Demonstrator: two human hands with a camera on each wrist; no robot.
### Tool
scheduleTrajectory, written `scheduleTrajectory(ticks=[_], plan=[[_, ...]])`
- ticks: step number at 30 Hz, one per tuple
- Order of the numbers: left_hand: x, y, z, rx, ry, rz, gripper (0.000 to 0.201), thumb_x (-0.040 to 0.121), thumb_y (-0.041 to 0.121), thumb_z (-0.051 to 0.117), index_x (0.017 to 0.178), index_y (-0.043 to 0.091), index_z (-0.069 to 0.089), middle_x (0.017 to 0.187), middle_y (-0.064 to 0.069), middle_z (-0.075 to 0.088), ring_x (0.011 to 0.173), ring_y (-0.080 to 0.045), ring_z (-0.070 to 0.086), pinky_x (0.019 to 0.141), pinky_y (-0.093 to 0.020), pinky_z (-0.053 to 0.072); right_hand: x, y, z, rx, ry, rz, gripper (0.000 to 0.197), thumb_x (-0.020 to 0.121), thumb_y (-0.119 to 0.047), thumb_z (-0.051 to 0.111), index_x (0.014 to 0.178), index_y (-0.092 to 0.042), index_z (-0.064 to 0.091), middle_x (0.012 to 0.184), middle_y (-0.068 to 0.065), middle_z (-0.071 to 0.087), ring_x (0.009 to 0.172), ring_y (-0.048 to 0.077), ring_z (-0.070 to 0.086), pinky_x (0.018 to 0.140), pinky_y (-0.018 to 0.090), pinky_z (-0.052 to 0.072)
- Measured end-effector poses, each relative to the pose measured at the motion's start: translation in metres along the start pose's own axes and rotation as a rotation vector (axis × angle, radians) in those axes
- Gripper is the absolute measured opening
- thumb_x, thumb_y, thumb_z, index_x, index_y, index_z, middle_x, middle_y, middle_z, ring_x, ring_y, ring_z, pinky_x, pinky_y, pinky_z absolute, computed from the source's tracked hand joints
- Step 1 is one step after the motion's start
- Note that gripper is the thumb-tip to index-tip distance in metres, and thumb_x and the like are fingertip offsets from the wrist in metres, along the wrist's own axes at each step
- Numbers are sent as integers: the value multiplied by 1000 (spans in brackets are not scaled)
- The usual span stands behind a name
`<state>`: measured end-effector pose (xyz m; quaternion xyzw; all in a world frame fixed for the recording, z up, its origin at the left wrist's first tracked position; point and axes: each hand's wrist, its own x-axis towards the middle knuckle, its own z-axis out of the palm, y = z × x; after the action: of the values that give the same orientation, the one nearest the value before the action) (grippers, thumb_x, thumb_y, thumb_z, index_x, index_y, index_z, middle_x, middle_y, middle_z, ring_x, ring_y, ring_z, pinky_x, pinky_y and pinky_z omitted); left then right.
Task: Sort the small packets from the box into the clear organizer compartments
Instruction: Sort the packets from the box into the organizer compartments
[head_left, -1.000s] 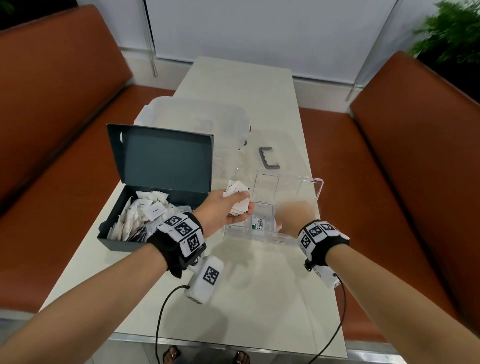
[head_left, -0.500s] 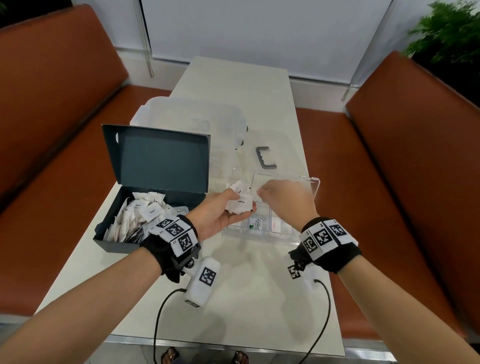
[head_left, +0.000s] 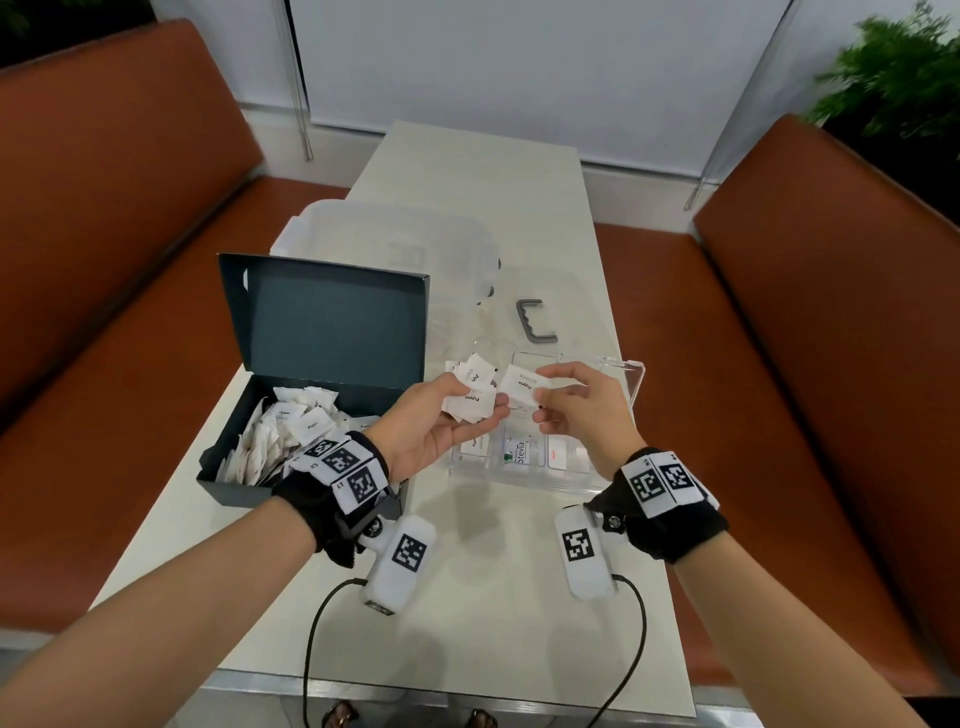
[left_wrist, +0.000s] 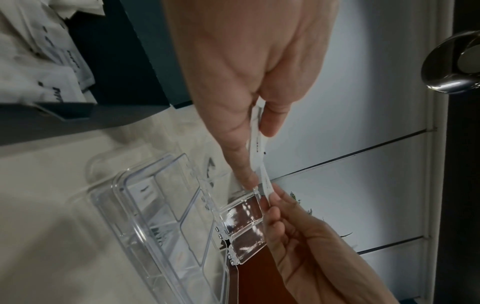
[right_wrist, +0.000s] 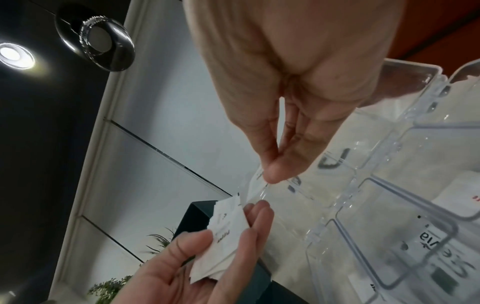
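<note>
Box (head_left: 311, 364) left of organizer (head_left: 519, 467), on table (head_left: 467, 597)

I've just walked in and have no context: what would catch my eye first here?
Mid-table, above the clear organizer, the left hand holds a fan of white packets while the right hand pinches a single packet from it. To the left stands an open dark box heaped with more packets.

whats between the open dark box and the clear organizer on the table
In the head view, only the left hand with its bunch of packets hangs above that gap; the tabletop below looks bare.
</note>
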<state>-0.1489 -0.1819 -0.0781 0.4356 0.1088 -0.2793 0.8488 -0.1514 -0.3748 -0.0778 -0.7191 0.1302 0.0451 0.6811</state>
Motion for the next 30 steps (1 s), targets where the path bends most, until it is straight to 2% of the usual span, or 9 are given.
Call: scheduleTrajectory(ticks=[4, 7, 11, 15, 19, 22, 24, 27, 30], plan=[[0, 1, -2, 43, 2, 26, 28, 99, 1, 41, 122, -8, 54, 115, -25, 67, 108, -33, 67, 87, -34, 57, -6, -3, 7, 67, -65, -34, 14, 91, -3, 61, 104, -2, 65, 81, 18, 67, 58, 20, 64, 55, 25, 54], [0, -2, -3, 104, 22, 64, 27, 98, 0, 48, 121, -9, 57, 114, -21, 69, 104, -29, 69, 80, -30, 59, -11, -2, 15, 66, -128, -55, 13, 89, -2, 64, 101, -1, 66, 74, 16, 66, 58, 19, 64, 56, 25, 54], [-3, -3, -6, 164, -19, 62, 23, 98, 3, 50, 118, -5, 60, 113, -18, 70, 103, -26, 69, 77, -25, 58, -11, 2, 22, -122, -86, -102, 17, 87, -2, 66, 104, -1, 68, 67, 14, 66, 56, 18, 64, 58, 25, 56], [-11, 1, -14, 256, -100, 19, 23, 99, 9, 51, 118, -2, 60, 114, -16, 70, 104, -28, 69, 80, -24, 57, -8, 0, 16, -341, -79, -166, 20, 87, -7, 68, 106, -11, 69, 59, 4, 67, 51, 14, 64, 59, 23, 57], [-14, 4, -15, 333, -120, 10, 26, 97, 8, 54, 119, -5, 60, 120, -17, 67, 104, -29, 69, 83, -25, 57, -10, -1, 17, -373, -127, -171, 14, 83, -8, 72, 97, -9, 73, 57, 3, 68, 51, 15, 65, 56, 20, 55], [-16, 3, -13, 365, -127, 2, 32, 97, 8, 54, 124, -8, 56, 125, -20, 64, 108, -31, 67, 86, -27, 57, -11, -2, 21, -377, -141, -167, 8, 82, -11, 74, 88, -7, 73, 58, 6, 68, 52, 18, 66, 55, 22, 55], [-17, 4, -13, 347, -125, -21, 33, 98, 12, 53, 124, -8, 56, 125, -21, 63, 109, -31, 67, 89, -28, 56, -12, -1, 21, -378, -139, -165, 7, 81, -12, 75, 84, -5, 72, 65, 9, 69, 55, 19, 67, 56, 26, 57], [-17, 6, -15, 204, -77, -75, 31, 103, 16, 45, 122, -6, 54, 116, -26, 67, 108, -33, 67, 91, -34, 55, -10, 0, 16, -269, -101, -105, 9, 83, -8, 72, 84, 0, 69, 75, 18, 69, 57, 20, 66, 57, 30, 58], [-17, 8, -20, 82, -36, -79, 30, 101, 11, 36, 122, -5, 50, 114, -30, 65, 107, -38, 66, 90, -39, 55, -12, -1, 13, -150, -79, -73, 7, 86, -3, 68, 90, 1, 67, 76, 20, 68, 55, 16, 62, 54, 25, 55]])
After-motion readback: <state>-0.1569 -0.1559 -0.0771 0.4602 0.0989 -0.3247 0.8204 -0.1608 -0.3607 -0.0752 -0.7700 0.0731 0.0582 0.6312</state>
